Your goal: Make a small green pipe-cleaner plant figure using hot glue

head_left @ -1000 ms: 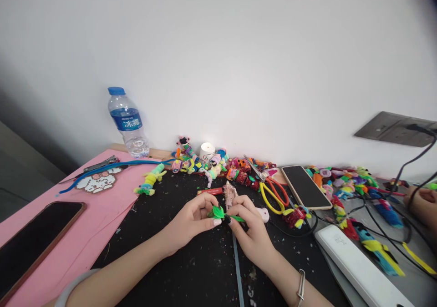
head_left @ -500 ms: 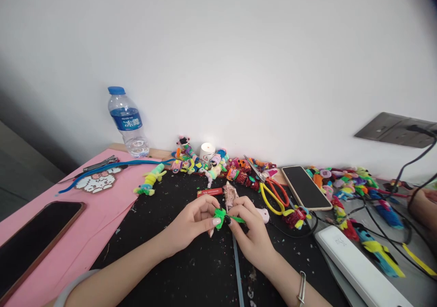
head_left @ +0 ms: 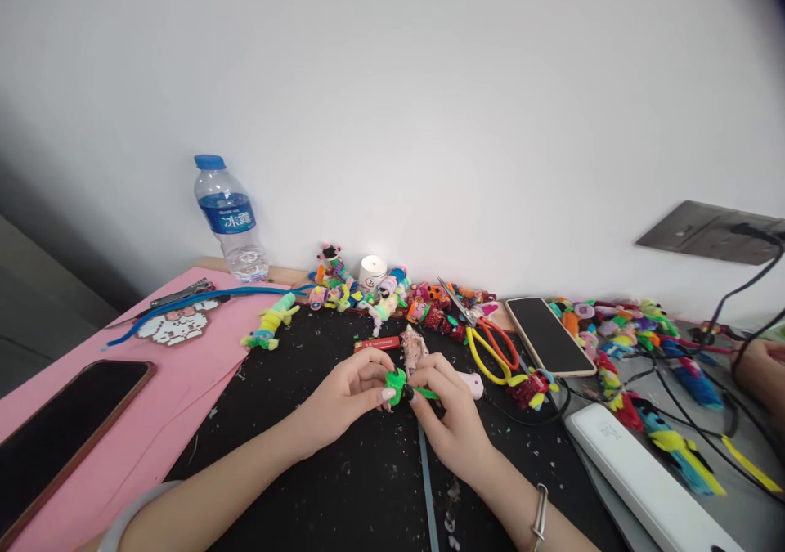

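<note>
Between my two hands is a small bundle of bright green pipe cleaner (head_left: 396, 383), held above the black mat (head_left: 294, 470). My left hand (head_left: 359, 388) pinches its left side between thumb and fingers. On the other side, my right hand (head_left: 446, 405) grips a green strand that sticks out to the right; the fingertips partly hide it. Just behind the hands lies a brownish-pink item (head_left: 414, 346) that I cannot name. A red lighter-like strip (head_left: 376, 344) is close to my left fingers.
Scissors (head_left: 494, 352) with yellow and orange handles lie right of my hands. Fuzzy figures (head_left: 438, 316) line the wall. A bottle (head_left: 230, 225), phones (head_left: 549, 335) (head_left: 61, 446), a power bank (head_left: 643, 478) and cables surround the mat. Another person's hand (head_left: 760, 372) is far right.
My left fingers have shifted slightly around the green bundle, which is turned a little. Both hands stay in nearly the same place.
</note>
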Tool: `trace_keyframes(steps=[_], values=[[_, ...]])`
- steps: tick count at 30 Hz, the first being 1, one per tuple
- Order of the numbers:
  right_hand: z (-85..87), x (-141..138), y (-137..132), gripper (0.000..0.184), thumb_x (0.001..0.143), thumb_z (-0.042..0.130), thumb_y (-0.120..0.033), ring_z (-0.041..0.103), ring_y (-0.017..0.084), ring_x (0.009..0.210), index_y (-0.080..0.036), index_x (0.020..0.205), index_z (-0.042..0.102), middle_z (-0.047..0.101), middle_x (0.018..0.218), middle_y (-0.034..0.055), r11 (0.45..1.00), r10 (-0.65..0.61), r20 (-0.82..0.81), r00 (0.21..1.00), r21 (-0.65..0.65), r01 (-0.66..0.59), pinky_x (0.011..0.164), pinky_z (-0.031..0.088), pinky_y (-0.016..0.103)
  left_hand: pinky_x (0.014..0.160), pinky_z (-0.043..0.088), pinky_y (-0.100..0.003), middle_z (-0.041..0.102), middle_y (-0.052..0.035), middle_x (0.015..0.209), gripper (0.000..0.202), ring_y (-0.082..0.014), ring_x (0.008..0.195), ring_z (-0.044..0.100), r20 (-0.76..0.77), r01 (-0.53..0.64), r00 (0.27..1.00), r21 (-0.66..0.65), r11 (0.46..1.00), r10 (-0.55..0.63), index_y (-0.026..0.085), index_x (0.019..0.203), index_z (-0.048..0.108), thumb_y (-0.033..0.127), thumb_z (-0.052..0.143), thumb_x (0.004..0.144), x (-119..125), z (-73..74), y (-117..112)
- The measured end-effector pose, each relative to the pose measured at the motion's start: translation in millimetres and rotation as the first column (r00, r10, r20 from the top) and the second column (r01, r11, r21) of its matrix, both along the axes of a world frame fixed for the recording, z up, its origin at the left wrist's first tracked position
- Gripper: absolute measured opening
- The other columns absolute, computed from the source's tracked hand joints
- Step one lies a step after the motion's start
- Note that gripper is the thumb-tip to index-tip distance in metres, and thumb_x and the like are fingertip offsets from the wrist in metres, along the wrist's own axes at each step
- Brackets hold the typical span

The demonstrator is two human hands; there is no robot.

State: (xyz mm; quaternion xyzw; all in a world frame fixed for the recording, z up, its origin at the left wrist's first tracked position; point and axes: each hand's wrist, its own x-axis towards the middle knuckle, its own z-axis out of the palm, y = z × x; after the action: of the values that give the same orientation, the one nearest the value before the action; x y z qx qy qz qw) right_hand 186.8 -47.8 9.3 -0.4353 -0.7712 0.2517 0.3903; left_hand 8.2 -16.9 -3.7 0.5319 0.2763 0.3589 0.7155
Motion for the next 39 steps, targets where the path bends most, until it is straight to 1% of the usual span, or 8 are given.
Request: trace_keyframes(steps=[7,15,21,27,31,35,39], values=[[-0.6,0.2,0.3,0.010,0.083,0.045,-0.010,0.048,0.017,0.080,-0.018,0.082,0.052,0.047,0.084,0.0038,1.000,0.009,0.007,1.000,0.014,-0.009,0.070,0.040,0.030,0.068,0.041,-0.023,0.052,0.0022,0.083,0.016,-0.0091,0.074,0.050,0.001,-0.023,1.000,-0.031,0.999,0.023,0.018,0.090,0.051,0.017,0.060,0.077,0.2,2.7,-0.4],[-0.1,-0.6,0.0,0.010,0.083,0.045,-0.010,0.049,0.017,0.078,-0.017,0.081,0.052,0.049,0.082,0.0037,1.000,-0.012,0.031,0.999,0.023,0.011,0.068,0.039,0.030,0.066,0.044,-0.025,0.055,0.0013,0.081,0.016,-0.0096,0.069,0.053,-0.015,-0.048,0.999,-0.017,0.999,0.048,0.016,0.088,0.052,0.017,0.061,0.075,0.3,2.7,-0.2],[0.1,-0.8,-1.1,0.011,0.082,0.046,-0.010,0.049,0.017,0.075,-0.017,0.080,0.053,0.048,0.080,0.0034,1.000,-0.022,0.032,0.999,0.021,0.022,0.066,0.039,0.029,0.066,0.045,-0.026,0.057,0.0009,0.081,0.016,-0.0107,0.069,0.055,-0.014,-0.058,0.998,-0.019,0.998,0.058,0.017,0.088,0.053,0.018,0.062,0.075,0.3,-0.5,0.8],[0.6,-0.8,-0.6,0.011,0.082,0.046,-0.010,0.049,0.017,0.075,-0.017,0.079,0.054,0.048,0.079,0.0037,0.999,-0.033,0.034,0.999,0.026,0.032,0.065,0.039,0.029,0.066,0.046,-0.026,0.058,0.0002,0.084,0.020,-0.0112,0.069,0.057,-0.036,-0.069,0.997,-0.014,0.997,0.069,0.017,0.093,0.055,0.018,0.062,0.075,0.3,0.2,1.4],[0.7,-0.9,-0.4,0.011,0.082,0.046,-0.010,0.049,0.017,0.075,-0.017,0.079,0.054,0.049,0.079,0.0036,0.999,-0.035,0.036,0.999,0.024,0.035,0.066,0.040,0.029,0.064,0.046,-0.025,0.058,0.0006,0.081,0.021,-0.0108,0.066,0.058,-0.071,-0.070,0.995,-0.008,0.998,0.069,0.016,0.094,0.057,0.018,0.063,0.074,-0.8,1.0,0.3],[0.6,-0.8,-0.6,0.011,0.081,0.046,-0.010,0.050,0.017,0.075,-0.018,0.079,0.055,0.050,0.079,0.0033,0.999,-0.041,0.041,0.998,0.030,0.040,0.065,0.040,0.029,0.063,0.048,-0.027,0.058,0.0010,0.082,0.021,-0.0099,0.060,0.058,-0.084,-0.079,0.994,-0.037,0.996,0.076,0.016,0.093,0.057,0.018,0.063,0.073,-1.4,2.8,-0.3],[0.2,-0.5,-0.5,0.012,0.081,0.047,-0.011,0.051,0.017,0.074,-0.019,0.080,0.056,0.051,0.079,0.0031,0.998,-0.058,0.044,0.997,0.037,0.056,0.064,0.041,0.029,0.064,0.050,-0.029,0.060,0.0004,0.080,0.022,-0.0126,0.062,0.062,-0.097,-0.079,0.993,-0.064,0.995,0.072,0.016,0.093,0.056,0.020,0.063,0.073,-1.0,5.1,0.2]])
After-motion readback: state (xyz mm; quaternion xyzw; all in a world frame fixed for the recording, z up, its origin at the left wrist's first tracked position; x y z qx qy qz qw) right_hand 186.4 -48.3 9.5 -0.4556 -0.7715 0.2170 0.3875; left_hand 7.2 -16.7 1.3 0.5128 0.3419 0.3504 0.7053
